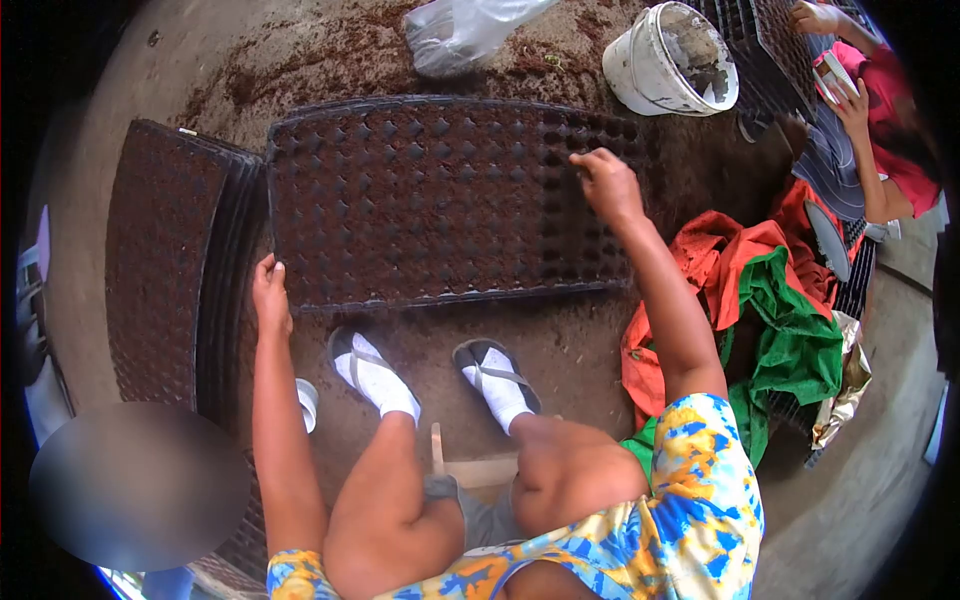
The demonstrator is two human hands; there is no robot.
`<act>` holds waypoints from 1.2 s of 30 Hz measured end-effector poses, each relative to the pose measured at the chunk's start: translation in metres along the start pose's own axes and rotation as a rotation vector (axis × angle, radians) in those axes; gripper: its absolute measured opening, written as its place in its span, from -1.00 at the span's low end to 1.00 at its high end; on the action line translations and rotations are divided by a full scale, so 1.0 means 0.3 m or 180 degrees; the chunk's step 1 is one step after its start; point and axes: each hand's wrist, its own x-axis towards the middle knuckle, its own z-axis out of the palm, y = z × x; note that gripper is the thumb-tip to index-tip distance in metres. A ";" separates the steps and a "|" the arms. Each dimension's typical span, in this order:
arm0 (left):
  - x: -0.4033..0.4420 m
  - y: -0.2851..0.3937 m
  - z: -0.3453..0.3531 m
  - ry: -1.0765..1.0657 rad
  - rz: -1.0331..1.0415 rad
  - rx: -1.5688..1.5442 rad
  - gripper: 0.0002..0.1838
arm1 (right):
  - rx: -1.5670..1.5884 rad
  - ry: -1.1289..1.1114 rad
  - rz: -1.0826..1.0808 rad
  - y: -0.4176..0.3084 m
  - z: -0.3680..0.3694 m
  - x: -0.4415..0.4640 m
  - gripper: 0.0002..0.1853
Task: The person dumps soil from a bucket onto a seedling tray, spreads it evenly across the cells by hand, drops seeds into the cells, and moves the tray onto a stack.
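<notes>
A black seedling tray (400, 200) filled with dark brown growing mix lies across the floor ahead of my feet. Its right-hand columns show round dark hollows, while the rest looks level. My right hand (608, 185) is over those right columns, thumb and fingers pinched together; whatever they hold is too small to make out. My left hand (271, 292) is beside the tray's near left corner with its fingers curled closed, and what is inside them is hidden. To the left stands a stack of filled seedling trays (165, 260).
A white bucket (655, 65) and a clear plastic bag (465, 35) stand beyond the tray. Red-orange and green cloths (790, 330) lie at right. A small white cup (307, 405) is near my left foot. A co-worker (880, 130) sits at upper right, holding a white container.
</notes>
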 end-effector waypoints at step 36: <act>0.018 -0.016 -0.007 -0.0041 -0.0061 -0.0117 -0.60 | 0.0351 -0.0065 -0.0001 -0.087 -0.052 -0.373 -0.83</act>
